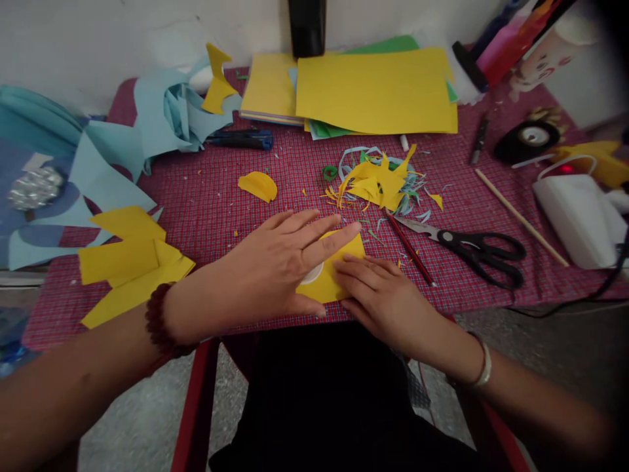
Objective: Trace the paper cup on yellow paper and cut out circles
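A small piece of yellow paper (327, 288) lies at the table's front edge under my two hands. On it sits a white round thing (313, 273), mostly covered by my left hand. My left hand (289, 259) is stretched out palm down across the paper, fingers apart. Resting on the paper's right edge, my right hand (388, 292) lies flat with its fingers extended. Beyond them are a folded yellow paper piece (258, 186) and a heap of yellow scraps (378, 183). Black-handled scissors (462, 242) and a dark red pencil (410, 249) lie right of my hands.
Yellow sheets (376, 92) are stacked at the back. Light blue paper (111, 157) and yellow offcuts (132, 255) spread over the left side. A wooden stick (521, 216), a white box-shaped device (572, 216) and a black tape roll (528, 139) occupy the right.
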Demonstrator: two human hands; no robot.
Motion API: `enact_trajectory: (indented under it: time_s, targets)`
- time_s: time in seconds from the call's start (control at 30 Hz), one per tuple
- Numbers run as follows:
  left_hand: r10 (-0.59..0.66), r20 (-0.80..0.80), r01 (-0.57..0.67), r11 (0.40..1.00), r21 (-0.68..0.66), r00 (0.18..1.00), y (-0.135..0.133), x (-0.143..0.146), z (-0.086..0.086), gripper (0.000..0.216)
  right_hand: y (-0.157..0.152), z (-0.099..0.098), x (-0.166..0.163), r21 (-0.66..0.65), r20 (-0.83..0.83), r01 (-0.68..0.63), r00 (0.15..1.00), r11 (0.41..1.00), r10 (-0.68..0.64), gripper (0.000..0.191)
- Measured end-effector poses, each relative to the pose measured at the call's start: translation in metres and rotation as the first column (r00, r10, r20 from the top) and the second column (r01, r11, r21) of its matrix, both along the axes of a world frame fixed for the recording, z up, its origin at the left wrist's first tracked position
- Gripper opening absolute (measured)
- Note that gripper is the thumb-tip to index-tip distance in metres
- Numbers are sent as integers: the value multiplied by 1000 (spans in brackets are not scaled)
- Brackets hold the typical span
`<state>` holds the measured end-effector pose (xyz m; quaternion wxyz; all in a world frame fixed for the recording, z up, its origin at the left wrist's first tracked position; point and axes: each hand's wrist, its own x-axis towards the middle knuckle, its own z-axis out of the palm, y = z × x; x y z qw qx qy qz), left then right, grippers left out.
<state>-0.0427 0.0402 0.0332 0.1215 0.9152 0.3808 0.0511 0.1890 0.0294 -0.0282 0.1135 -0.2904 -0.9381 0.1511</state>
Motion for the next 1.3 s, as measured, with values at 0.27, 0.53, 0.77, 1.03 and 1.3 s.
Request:
enact_trajectory:
  time_s: [0.27,0.53,0.77,1.03,1.3]
  targets:
    - [188,243,-228,963,147,952,-6,-25,64,61,-1,-2,0,26,21,-5,1000,1000,5,30]
    - [465,248,-522,806,278,850,-87,-15,18,35,-1,-1,2,31,23,-14,1000,999,13,29]
    - [557,376,-639,758,134,740,-111,-11,-37,19,13,8,-8,26,96,-13,995,1000,11,32]
    - [605,277,-655,742,144,746,-102,-16,-66,31,39,7,-22,-85,98,-50,993,995,59,28]
    - [624,234,-663,731,161,745,-100,-15,-69,32,41,7,-21,-113,92,-60,993,992,71,27]
